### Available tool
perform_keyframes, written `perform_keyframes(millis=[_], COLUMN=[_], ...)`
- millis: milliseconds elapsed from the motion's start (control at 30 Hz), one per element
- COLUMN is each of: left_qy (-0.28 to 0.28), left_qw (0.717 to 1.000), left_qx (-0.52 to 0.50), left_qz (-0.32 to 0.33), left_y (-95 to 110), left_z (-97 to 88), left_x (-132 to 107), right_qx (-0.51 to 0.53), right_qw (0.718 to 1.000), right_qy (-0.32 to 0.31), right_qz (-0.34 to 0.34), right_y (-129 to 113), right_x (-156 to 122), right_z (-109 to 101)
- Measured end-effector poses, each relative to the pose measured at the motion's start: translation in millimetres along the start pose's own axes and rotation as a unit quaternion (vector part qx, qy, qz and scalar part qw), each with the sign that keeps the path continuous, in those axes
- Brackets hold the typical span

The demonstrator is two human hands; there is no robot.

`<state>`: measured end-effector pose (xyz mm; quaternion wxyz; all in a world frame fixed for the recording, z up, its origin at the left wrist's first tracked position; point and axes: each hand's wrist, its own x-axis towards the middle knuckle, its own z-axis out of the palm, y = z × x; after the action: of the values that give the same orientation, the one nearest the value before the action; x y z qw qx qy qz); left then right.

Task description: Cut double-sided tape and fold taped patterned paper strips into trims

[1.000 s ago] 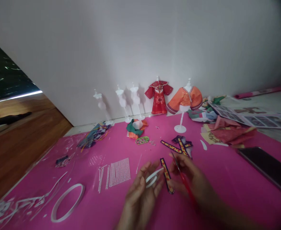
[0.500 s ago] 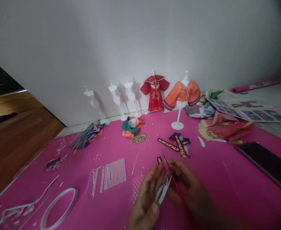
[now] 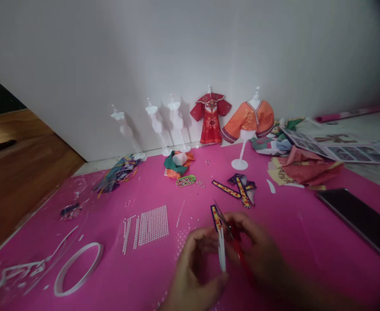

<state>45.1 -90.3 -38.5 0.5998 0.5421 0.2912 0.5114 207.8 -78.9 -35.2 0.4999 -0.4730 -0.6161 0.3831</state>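
My left hand (image 3: 198, 270) is closed, its thumb and fingers around thin white strips (image 3: 221, 250) that look like folded tape. Just past its fingertips lies a short dark-edged, yellow-and-red patterned fabric strip (image 3: 215, 218); whether the hand touches it I cannot tell. A pair of red-handled scissors (image 3: 239, 251) is in my right hand (image 3: 256, 242), the blades pointing away over the patterned strip's edge. More yellow patterned strips (image 3: 226, 189) lie on the pink mat (image 3: 293, 242) beyond the hands.
A white tape ring (image 3: 58, 283), a sheet of rhinestones (image 3: 153, 225) and a green bead tray (image 3: 186, 180) lie leftward. Behind stand bare mini mannequins (image 3: 156, 120), a red dress (image 3: 211, 123) and an orange top (image 3: 251, 117). A phone (image 3: 355, 222) and fabric (image 3: 306, 166) lie right.
My left hand has turned, and the white strips have straightened from a loop. More of the patterned strip shows past the fingers. The scissors stay in my right hand.
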Motion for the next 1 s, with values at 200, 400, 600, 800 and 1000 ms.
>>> perform_keyframes(millis=[200, 400, 600, 800, 1000], left_qy=[0.052, 0.147, 0.141, 0.144, 0.15], left_qw=[0.998, 0.988, 0.99, 0.989, 0.987], left_qx=[-0.004, 0.029, -0.003, -0.008, -0.018], left_qz=[-0.026, -0.025, -0.026, -0.005, 0.046], left_y=[10.8, 23.1, 25.4, 22.9, 9.4], left_z=[-5.4, -25.5, -25.9, -25.0, -30.2], left_x=[6.1, 9.2, 10.7, 11.1, 11.0], right_qx=[0.078, 0.115, -0.021, -0.183, -0.207], right_qw=[0.996, 0.99, 0.977, 0.956, 0.946], right_qy=[0.002, -0.03, -0.201, -0.217, -0.23], right_qz=[0.04, 0.075, 0.066, -0.069, -0.098], right_y=[-1.1, -3.8, -13.8, 1.0, 12.8], right_x=[9.1, 22.5, 24.3, 17.1, 11.0], right_z=[-9.7, -39.3, -43.4, -38.2, -39.8])
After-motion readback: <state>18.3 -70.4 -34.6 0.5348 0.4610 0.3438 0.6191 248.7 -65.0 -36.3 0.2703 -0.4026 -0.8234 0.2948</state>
